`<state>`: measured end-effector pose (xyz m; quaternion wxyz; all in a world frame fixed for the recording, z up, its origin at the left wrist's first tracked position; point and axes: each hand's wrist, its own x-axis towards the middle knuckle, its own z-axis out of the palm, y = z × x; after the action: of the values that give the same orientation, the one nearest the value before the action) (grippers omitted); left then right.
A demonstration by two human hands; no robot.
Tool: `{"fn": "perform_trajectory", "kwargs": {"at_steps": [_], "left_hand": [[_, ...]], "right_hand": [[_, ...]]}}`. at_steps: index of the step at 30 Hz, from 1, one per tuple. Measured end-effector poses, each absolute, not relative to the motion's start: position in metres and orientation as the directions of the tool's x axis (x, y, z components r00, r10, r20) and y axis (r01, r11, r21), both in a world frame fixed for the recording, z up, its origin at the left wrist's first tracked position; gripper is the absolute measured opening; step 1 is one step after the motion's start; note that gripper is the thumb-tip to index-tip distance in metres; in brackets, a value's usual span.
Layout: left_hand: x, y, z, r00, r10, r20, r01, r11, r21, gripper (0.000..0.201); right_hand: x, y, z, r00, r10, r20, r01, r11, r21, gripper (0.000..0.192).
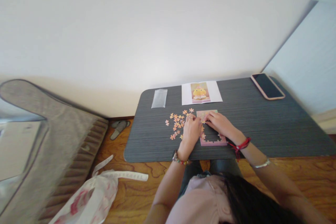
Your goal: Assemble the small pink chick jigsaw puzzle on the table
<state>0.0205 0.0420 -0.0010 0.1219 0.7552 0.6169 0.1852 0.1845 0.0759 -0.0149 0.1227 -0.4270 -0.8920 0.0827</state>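
Note:
A small pink jigsaw puzzle (211, 140) lies partly assembled on the dark grey table (275, 126). My left hand (191, 130) rests at its left edge, fingers curled beside the puzzle. My right hand (219, 124) lies across the puzzle's upper part, fingertips meeting the left hand's; whether either pinches a piece is too small to tell. Several loose orange and pink pieces (177, 122) are scattered just left of my left hand. A printed reference picture (201, 92) of a yellow figure lies beyond the puzzle.
A clear plastic bag (159, 98) lies at the table's far left. A phone (267, 86) sits at the far right corner. On the wooden floor are slippers (119, 128), a white and pink bag (91, 196) and a grey padded item (52, 140).

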Motion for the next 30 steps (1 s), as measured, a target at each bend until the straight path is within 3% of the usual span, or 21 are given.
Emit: {"fn": "perform_trajectory", "kwargs": {"at_steps": [12, 23, 30], "left_hand": [[0.025, 0.042, 0.000, 0.202, 0.972, 0.123, 0.862, -0.236, 0.450, 0.016], [0.022, 0.039, -0.006, 0.192, 0.969, 0.157, 0.893, -0.239, 0.382, 0.017], [0.026, 0.036, -0.003, 0.221, 0.970, 0.103, 0.906, -0.243, 0.346, 0.016]], "right_hand": [[0.198, 0.069, -0.015, -0.575, 0.792, 0.206, 0.755, 0.611, -0.240, 0.014], [0.182, 0.078, -0.017, -0.608, 0.781, 0.141, 0.746, 0.623, -0.235, 0.014], [0.182, 0.075, -0.012, -0.602, 0.791, 0.112, 0.766, 0.612, -0.199, 0.012]]}}
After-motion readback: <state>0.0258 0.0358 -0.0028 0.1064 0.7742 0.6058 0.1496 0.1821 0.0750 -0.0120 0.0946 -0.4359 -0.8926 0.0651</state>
